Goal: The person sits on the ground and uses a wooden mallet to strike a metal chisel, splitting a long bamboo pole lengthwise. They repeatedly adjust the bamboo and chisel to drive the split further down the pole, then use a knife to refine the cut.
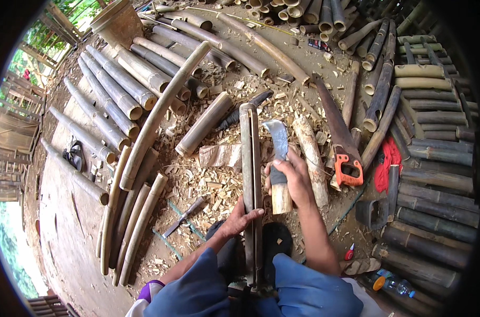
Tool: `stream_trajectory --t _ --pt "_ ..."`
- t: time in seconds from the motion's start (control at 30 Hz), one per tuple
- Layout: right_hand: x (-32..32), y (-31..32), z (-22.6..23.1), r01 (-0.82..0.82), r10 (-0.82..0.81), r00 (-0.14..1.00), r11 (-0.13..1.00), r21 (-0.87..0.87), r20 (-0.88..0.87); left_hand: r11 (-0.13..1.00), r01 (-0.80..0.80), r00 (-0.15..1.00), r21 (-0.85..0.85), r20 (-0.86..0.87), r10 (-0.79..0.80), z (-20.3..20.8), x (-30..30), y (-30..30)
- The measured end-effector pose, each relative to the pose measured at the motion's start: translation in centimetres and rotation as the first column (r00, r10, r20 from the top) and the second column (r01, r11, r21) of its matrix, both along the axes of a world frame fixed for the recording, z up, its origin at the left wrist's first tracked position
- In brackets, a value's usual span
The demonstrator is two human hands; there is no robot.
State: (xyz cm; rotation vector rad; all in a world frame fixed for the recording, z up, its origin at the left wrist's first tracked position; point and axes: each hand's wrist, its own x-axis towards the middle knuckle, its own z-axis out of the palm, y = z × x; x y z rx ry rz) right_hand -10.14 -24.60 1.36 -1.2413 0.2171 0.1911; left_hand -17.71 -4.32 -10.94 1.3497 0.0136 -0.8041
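My left hand is closed round a bamboo pole that stands between my knees, its top pointing away from me. A long lengthwise split runs down the pole's right side. In my right hand is a billhook with a hooked grey blade and a wooden handle partly wrapped in black. The blade is just right of the pole, apart from it. Behind the pole lies a wooden block among wood chips. A chisel-like tool rests on the ground left of my left hand.
A handsaw with an orange handle and a pale log lie to the right. Bamboo poles spread over the left; stacked bamboo lengths line the right. A red cloth, a plastic bottle and a bucket are around.
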Motion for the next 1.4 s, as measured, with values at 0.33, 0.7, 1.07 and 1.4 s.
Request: stream_trajectory --t 0.33,0.7,1.07,1.4 --pt "-1.6 1.5 -0.7 -0.094 0.089 0.994 0.992 -0.081 -0.059 0.99 0.046 0.999 -0.135 0.018 -0.044 1.4 1.4 0.5" --pt "-12.9 1.4 -0.3 -0.171 0.128 0.964 0.97 -0.173 -0.234 0.994 0.057 0.998 0.094 0.014 -0.058 1.7 -0.4 1.4" --pt "-15.7 1.0 0.8 -0.235 0.163 0.935 0.95 -0.206 -0.315 0.965 -0.023 0.999 0.26 0.05 0.01 -0.2 -0.9 0.9" --pt "-15.9 0.1 0.4 -0.413 0.304 0.908 0.764 -0.496 -0.288 0.998 0.035 0.999 0.058 -0.003 -0.034 1.4 0.1 1.5"
